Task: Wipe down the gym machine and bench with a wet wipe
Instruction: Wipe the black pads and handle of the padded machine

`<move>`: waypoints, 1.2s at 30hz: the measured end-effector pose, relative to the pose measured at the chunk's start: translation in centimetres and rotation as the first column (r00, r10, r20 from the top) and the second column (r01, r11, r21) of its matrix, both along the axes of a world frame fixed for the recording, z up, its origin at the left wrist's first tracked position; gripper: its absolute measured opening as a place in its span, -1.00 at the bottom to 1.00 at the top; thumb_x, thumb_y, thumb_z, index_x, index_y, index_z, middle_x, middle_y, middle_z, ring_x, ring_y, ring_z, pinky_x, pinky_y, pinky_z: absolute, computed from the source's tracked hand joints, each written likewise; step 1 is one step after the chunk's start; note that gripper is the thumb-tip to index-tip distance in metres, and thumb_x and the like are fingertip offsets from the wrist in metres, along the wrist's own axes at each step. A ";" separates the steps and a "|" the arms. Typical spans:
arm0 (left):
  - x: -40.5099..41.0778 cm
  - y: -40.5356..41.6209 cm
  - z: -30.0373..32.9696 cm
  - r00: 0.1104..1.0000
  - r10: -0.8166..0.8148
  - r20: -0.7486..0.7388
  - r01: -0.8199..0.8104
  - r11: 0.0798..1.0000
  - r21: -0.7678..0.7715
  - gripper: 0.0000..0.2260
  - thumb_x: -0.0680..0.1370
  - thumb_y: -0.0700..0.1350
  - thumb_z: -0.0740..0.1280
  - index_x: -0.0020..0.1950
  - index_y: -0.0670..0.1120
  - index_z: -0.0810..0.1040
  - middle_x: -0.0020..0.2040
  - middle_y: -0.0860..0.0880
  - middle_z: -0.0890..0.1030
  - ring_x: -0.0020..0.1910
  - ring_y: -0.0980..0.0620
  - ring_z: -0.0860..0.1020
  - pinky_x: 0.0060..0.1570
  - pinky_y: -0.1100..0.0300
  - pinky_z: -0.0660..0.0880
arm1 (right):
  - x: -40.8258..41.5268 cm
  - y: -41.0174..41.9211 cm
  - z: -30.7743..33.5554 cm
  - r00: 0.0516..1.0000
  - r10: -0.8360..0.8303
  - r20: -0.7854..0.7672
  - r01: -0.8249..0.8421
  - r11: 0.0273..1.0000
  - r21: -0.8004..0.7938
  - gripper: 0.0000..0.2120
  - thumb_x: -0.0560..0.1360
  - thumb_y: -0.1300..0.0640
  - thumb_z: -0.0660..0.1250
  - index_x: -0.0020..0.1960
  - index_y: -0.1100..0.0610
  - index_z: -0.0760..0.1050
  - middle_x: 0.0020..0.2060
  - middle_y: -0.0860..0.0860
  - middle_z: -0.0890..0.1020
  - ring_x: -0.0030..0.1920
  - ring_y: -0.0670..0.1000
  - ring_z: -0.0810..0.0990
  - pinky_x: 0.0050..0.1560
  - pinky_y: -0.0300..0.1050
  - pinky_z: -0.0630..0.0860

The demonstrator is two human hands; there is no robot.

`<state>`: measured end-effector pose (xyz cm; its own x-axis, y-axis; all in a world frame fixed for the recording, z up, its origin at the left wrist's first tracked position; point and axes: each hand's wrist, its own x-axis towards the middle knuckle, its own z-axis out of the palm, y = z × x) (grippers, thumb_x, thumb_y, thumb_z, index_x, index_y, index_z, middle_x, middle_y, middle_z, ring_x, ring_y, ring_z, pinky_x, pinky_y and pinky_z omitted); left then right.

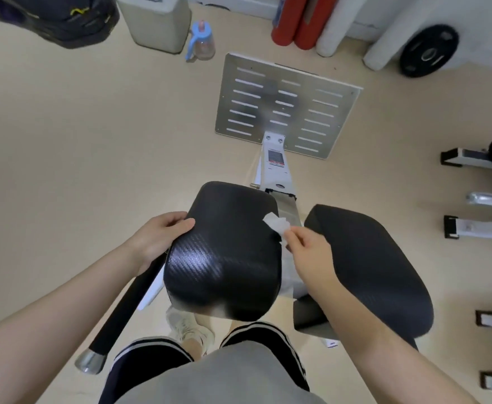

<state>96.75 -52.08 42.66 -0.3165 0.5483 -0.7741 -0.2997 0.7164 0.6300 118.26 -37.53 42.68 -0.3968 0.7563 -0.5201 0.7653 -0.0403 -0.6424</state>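
Observation:
A black carbon-pattern pad (224, 258) of the gym machine sits in front of me, with a second black pad (370, 269) to its right. My left hand (157, 237) grips the left edge of the near pad, thumb on top. My right hand (308, 249) pinches a crumpled white wet wipe (276, 224) against the pad's right edge. The machine's white frame (276, 167) runs forward to a slotted metal footplate (285, 106).
A black padded handle bar (125, 310) with a chrome end slants down at the left. A blue-lidded bottle (202, 42), a grey bin (157, 21), red rolls (297, 21) and a weight plate (428, 51) stand at the back. White rack feet (472, 228) line the right.

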 end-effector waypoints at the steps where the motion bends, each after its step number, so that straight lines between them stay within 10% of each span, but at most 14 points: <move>1: -0.1 -0.4 -0.1 1.000 0.014 0.002 -0.014 1.000 -0.014 -0.77 0.58 -0.10 0.25 0.10 -0.22 0.57 0.01 -0.12 0.63 -0.01 -0.02 0.55 0.18 0.07 0.43 | -0.5 0.4 -0.4 1.000 0.001 0.000 -0.001 0.999 0.039 -0.74 0.54 0.14 0.22 -0.24 0.29 0.46 -0.35 0.16 0.49 -0.32 -0.02 0.39 -0.20 -0.11 0.34; 9: 1.1 -0.7 -0.1 0.992 0.102 -0.077 -0.105 0.994 -0.042 -0.83 0.60 -0.11 0.22 0.01 -0.08 0.61 -0.08 -0.01 0.65 -0.14 0.08 0.59 -0.15 0.31 0.45 | -1.1 2.4 -3.9 0.889 -0.450 -0.084 0.452 0.892 0.010 -0.86 0.53 0.21 0.22 0.08 0.18 0.42 -0.11 -0.03 0.48 -0.09 -0.03 0.44 -0.25 -0.35 0.34; 13: 1.5 -0.6 -0.1 0.981 0.168 -0.095 -0.173 0.984 -0.039 -0.83 0.60 -0.11 0.22 0.00 -0.07 0.61 -0.09 0.00 0.66 -0.16 0.11 0.60 -0.21 0.37 0.47 | -3.9 2.8 -5.3 0.927 -0.367 -0.081 0.339 0.909 -0.244 -0.72 0.56 0.28 0.13 0.08 0.05 0.56 0.07 -0.02 0.53 0.12 0.01 0.49 0.10 -0.18 0.42; 22: 2.9 -0.4 0.5 0.957 0.272 -0.097 -0.275 0.961 -0.017 -0.82 0.61 -0.09 0.20 0.01 -0.07 0.60 -0.06 -0.05 0.65 -0.07 -0.02 0.60 -0.03 0.18 0.50 | 1.7 -2.1 0.4 0.923 -0.380 -0.060 0.273 0.758 -0.592 -0.72 0.57 0.11 0.15 -0.24 0.05 0.56 -0.20 -0.02 0.56 0.00 0.05 0.54 0.23 -0.03 0.40; 26: 3.3 -0.6 0.6 0.955 0.247 -0.164 -0.255 0.966 -0.033 -0.76 0.61 -0.04 0.19 0.15 -0.09 0.57 0.00 -0.04 0.63 0.00 -0.03 0.58 0.02 0.18 0.43 | 2.4 -4.3 1.2 0.903 -0.424 -0.070 0.271 0.690 -0.671 -0.78 0.60 0.00 0.12 0.12 0.04 0.46 0.04 -0.06 0.52 0.04 -0.08 0.46 0.14 -0.18 0.37; 30: 3.9 -2.6 1.2 0.976 0.178 -0.122 -0.177 0.984 0.019 -0.78 0.61 0.00 0.18 0.13 -0.02 0.56 0.08 0.03 0.62 0.09 0.05 0.56 0.16 0.19 0.39 | 0.8 -4.6 1.8 0.887 -0.434 -0.158 0.262 0.754 -0.603 -0.75 0.58 -0.09 0.09 -0.15 -0.06 0.47 -0.25 -0.11 0.50 -0.21 -0.12 0.46 -0.09 -0.20 0.37; 36: 4.5 -8.2 0.1 0.993 0.104 -0.060 -0.095 0.985 0.145 -0.72 0.60 -0.01 0.15 0.26 0.09 0.51 0.26 0.11 0.56 0.29 0.12 0.46 0.37 0.11 0.29 | 4.4 -10.6 -0.5 0.778 -0.570 -0.265 0.341 0.737 -0.584 -0.56 0.59 -0.18 0.04 0.39 -0.01 0.32 0.30 -0.09 0.45 0.32 -0.09 0.41 0.34 -0.16 0.30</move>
